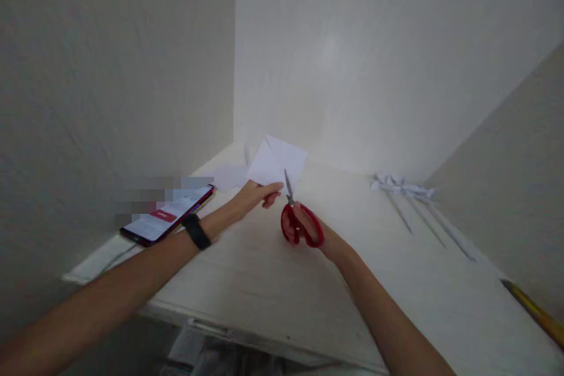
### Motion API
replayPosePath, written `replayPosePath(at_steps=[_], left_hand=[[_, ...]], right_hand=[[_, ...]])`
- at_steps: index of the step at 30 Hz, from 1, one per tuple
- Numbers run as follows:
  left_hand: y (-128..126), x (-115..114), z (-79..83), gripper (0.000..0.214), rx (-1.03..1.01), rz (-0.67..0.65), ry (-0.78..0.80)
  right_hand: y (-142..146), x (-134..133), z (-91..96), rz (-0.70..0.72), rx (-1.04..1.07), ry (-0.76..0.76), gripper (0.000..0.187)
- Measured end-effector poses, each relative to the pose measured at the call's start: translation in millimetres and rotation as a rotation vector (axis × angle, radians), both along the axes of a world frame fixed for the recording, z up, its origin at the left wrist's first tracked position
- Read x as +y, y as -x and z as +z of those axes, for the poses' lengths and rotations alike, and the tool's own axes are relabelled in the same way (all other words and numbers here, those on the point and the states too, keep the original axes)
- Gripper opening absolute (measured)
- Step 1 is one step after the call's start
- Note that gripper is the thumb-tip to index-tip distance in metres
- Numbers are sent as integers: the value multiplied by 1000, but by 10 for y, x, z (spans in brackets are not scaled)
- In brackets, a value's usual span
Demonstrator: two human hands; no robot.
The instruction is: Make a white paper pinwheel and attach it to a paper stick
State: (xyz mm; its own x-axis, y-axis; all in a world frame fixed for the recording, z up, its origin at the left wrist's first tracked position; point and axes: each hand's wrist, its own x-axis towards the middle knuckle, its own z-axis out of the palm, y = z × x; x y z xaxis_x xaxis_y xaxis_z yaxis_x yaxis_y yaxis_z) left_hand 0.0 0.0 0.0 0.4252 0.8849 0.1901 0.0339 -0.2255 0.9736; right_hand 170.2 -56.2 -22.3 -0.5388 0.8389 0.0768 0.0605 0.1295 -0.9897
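My left hand (263, 192) pinches the near edge of a folded sheet of white paper (282, 158), which is held up over the table. A dark band (196, 231) circles the left wrist. In my right hand (308, 229) are scissors with red handles (318, 234), my fingers through the loops. Their metal blades (288, 184) point away from me and overlap the paper's near right part. Whether the blades have cut into the paper I cannot tell.
A phone (167, 217) with a lit screen lies at the left of the white table (247, 288). More white paper (227, 177) lies behind my left hand. At the right are thin sticks with white paper flowers (403, 187). A yellowish pointed object (533, 308) shows at the right edge. Walls enclose the table.
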Motion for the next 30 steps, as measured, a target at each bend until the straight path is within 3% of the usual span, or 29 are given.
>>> replayPosePath(at_steps=[14,22,30], left_hand=[[-6,40,-39,45,15,-6,-79],[-9,28,-25,41,-2,0,-45],[0,111,-131,46,-31,-12,-64]], right_hand=[[12,19,-58,-24,-46,-21,55],[32,-12,-11,-35,-35,9,52],[44,-19,-2,-53,-31,44,48]])
